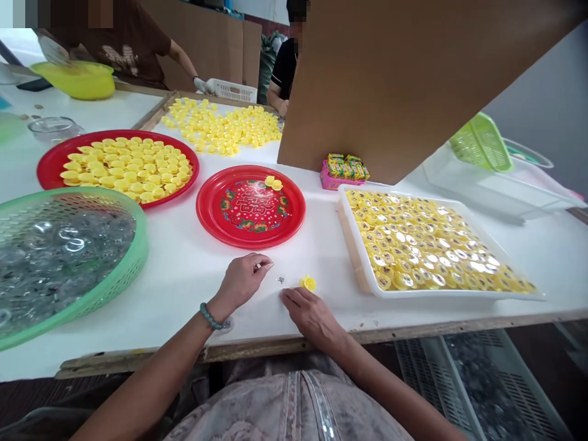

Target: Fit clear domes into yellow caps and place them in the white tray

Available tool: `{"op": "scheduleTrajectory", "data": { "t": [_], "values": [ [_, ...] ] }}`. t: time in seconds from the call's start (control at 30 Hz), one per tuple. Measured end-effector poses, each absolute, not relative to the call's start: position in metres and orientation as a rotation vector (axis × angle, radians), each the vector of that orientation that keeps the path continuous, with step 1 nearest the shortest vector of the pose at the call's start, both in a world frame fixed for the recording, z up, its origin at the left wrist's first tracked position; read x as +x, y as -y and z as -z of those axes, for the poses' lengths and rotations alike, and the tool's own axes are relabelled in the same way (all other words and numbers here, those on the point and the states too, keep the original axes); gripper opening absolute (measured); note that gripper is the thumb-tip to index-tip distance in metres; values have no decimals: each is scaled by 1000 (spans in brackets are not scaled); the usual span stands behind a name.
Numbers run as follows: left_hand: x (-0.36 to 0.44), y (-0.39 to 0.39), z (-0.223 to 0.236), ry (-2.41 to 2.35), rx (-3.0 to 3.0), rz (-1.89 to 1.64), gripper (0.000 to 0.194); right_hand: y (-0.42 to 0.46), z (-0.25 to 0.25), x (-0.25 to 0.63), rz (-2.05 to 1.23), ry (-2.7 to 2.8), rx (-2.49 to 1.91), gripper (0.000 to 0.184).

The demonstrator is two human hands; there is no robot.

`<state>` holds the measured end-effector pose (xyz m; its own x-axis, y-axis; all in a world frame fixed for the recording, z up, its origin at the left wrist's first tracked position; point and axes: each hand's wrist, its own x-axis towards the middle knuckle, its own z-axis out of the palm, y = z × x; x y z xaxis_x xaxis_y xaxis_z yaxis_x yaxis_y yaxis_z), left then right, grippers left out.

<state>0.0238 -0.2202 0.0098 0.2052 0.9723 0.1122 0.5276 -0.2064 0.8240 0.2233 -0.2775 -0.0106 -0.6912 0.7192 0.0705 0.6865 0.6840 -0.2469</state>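
The left hand (241, 282) pinched something tiny, the right hand (312, 316) lay open; the red plate (285, 228) at twelve o'clock held two yellow caps (271, 182).

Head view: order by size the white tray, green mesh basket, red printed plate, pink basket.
White tray and green mesh basket look alike; the frame cuts the basket. Then red printed plate, then pink basket.

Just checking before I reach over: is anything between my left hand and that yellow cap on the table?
Yes, one small shiny piece, too small to identify, lies on the white table between your left hand and the yellow cap. Nothing else visible stands between them.
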Motion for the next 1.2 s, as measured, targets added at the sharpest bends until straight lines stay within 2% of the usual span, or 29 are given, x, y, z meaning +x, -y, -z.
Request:
{"op": "scheduleTrajectory", "data": {
  "t": [0.1,0.27,0.33,0.43,0.6,0.67,0.8,0.87,1.1,1.2],
  "values": [
    [40,210,-12,-1353,1828,-849,15,275,16,222,-482,2545,-1205,17],
    [54,218,-16,-1102,1629,-749,18,272,10,226,-1052,1535,-1414,5],
    [60,226,-16,-996,1536,-739,18,271,4,228,-1230,1219,-1386,10],
    [71,237,-15,-999,1441,-819,16,269,-4,230,-1345,1036,-1279,15],
    [81,246,-15,-1121,1471,-977,15,269,-10,237,-1325,1030,-1215,10],
    [82,248,-15,-1183,1496,-974,15,272,-10,243,-1185,1202,-1268,12],
    [86,251,-10,-1170,1406,-752,17,284,-6,259,-735,1773,-1322,29],
    [90,251,-4,-1110,1391,-665,17,292,-2,265,-641,1945,-1322,32],
    [94,244,6,-933,1440,-438,15,302,3,271,-775,1939,-1435,24],
    [92,229,0,-1000,1605,-495,15,293,2,271,-651,1854,-1584,18]
  ]
}}
